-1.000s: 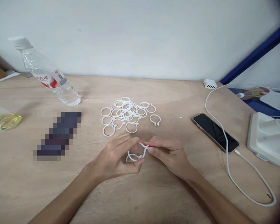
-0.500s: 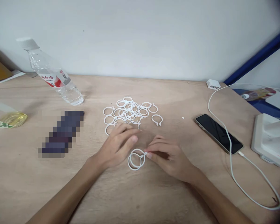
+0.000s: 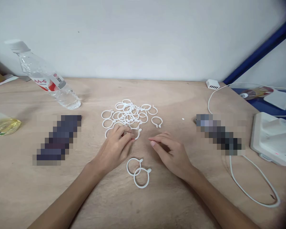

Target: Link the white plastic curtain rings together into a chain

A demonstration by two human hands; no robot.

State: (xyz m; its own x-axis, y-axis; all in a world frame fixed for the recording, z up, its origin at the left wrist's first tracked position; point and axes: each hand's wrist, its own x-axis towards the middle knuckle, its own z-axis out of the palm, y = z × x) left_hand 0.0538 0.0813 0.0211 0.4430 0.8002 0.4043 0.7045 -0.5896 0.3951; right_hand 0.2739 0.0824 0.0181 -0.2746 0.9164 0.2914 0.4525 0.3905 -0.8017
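Observation:
My left hand (image 3: 116,146) is at the near edge of a pile of white plastic rings (image 3: 127,116), its thumb and fingertips pinching one white ring (image 3: 138,133) whose tabbed end sticks out to the right. Part of that ring is hidden behind the fingers. To the right, my right hand (image 3: 170,151) hovers with thumb and forefinger slightly apart and nothing visible between them. Two closed rings with small tabs, a farther one (image 3: 127,165) and a nearer one (image 3: 141,187), overlap on the table in front of me. A single ring with parted ends (image 3: 156,117) lies right of the pile.
On the left stand a tilted-looking water bottle (image 3: 52,82), a blurred dark object (image 3: 62,136) and a yellowish bottle (image 3: 7,126). At right are a blurred phone (image 3: 219,132), a white cable (image 3: 238,190), a white power strip (image 3: 271,140) and a small white box (image 3: 212,84).
My right hand has let go of the nearer ring, which now lies lower on the table, and moved up. My left hand has closed on a ring at the pile. The view shifted slightly.

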